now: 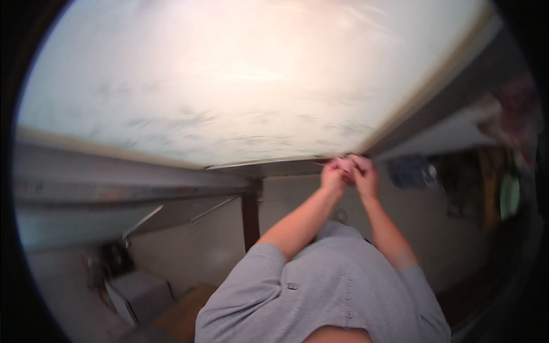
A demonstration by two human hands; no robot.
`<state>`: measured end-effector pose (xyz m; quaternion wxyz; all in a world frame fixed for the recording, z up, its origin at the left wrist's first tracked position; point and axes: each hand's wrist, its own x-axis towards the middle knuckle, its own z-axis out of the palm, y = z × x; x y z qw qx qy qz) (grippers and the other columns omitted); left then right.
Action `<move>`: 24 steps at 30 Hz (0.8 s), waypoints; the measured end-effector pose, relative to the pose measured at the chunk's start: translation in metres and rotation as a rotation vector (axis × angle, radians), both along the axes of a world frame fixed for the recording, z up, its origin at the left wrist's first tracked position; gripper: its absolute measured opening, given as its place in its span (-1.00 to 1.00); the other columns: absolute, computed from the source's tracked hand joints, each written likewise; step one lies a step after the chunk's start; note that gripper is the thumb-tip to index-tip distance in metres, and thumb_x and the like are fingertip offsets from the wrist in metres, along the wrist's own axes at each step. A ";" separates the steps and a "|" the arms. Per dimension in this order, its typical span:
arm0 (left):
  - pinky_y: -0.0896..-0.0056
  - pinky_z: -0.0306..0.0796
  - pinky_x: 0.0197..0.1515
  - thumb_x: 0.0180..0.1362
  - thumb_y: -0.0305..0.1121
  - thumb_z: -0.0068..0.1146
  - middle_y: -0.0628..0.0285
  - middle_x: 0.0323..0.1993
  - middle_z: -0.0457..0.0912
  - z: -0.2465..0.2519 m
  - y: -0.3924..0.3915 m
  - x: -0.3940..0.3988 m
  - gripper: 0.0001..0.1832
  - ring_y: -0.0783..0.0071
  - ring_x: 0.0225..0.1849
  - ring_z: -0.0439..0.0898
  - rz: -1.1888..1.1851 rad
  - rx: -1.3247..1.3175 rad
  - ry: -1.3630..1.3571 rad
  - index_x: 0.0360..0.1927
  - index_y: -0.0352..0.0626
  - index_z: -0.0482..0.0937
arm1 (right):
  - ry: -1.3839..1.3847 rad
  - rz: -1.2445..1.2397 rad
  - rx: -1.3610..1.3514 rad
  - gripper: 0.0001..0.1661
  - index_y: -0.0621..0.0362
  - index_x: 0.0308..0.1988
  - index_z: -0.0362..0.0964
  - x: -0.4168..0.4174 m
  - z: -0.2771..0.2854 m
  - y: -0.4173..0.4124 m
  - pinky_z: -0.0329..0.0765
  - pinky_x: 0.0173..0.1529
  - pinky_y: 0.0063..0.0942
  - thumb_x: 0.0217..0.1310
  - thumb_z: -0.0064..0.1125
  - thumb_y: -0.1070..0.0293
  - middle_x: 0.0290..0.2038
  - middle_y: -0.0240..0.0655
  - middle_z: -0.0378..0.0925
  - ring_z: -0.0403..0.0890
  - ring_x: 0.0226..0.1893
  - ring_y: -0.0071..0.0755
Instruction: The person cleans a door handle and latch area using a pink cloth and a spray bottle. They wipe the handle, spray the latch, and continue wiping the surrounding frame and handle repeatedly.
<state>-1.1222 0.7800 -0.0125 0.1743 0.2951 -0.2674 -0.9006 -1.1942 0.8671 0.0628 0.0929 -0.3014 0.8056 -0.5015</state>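
Note:
My left hand (333,179) and my right hand (366,178) meet close together at the near edge of a wide, brightly lit pale tabletop (257,85). Between the fingers of both is a small pink thing (344,163), perhaps cloth; blur hides its exact shape. Both forearms reach forward from grey short sleeves. Faint dark streaks mark the pale surface towards its near side. The hands are close to the surface's near right corner, where a tan and dark border (429,90) runs away from me.
A long ledge (128,180) extends to the left, above a dark upright post (251,218). Lower left are a white box (141,291) and a brown flat piece (186,313) on the floor. To the right, blurred, lie a blue object (405,172) and a green object (509,199).

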 end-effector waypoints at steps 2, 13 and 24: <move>0.50 0.35 -0.46 -0.13 -0.65 0.00 0.29 -0.56 0.53 -0.008 0.016 -0.016 -0.85 0.51 -0.50 0.47 0.138 -0.222 -0.244 -0.53 -0.14 0.50 | 0.061 -0.038 -0.022 -0.73 0.16 -0.18 0.59 -0.003 -0.012 0.005 0.52 -0.08 -0.35 0.04 0.24 0.43 -0.24 -0.16 0.63 0.63 -0.20 -0.18; 0.27 0.46 -0.10 -0.01 -0.22 0.24 0.06 -0.27 0.57 -0.053 0.034 -0.046 -0.69 0.23 -0.24 0.55 0.341 -0.636 -0.717 -0.23 -0.15 0.53 | -0.528 0.040 -0.157 -0.81 0.22 -0.16 0.60 -0.054 -0.105 0.008 0.56 -0.13 -0.50 0.24 0.14 0.44 -0.18 -0.26 0.63 0.62 -0.22 -0.41; 0.27 0.47 -0.25 0.15 -0.37 -0.02 0.10 -0.44 0.62 0.022 0.034 -0.036 -0.83 0.24 -0.36 0.59 0.326 -0.517 -0.339 -0.37 -0.25 0.55 | -1.046 -0.192 -0.098 -0.75 -0.14 -0.01 0.41 -0.068 -0.094 0.034 0.53 -0.07 -0.51 0.36 -0.11 0.30 -0.06 -0.44 0.52 0.57 -0.12 -0.47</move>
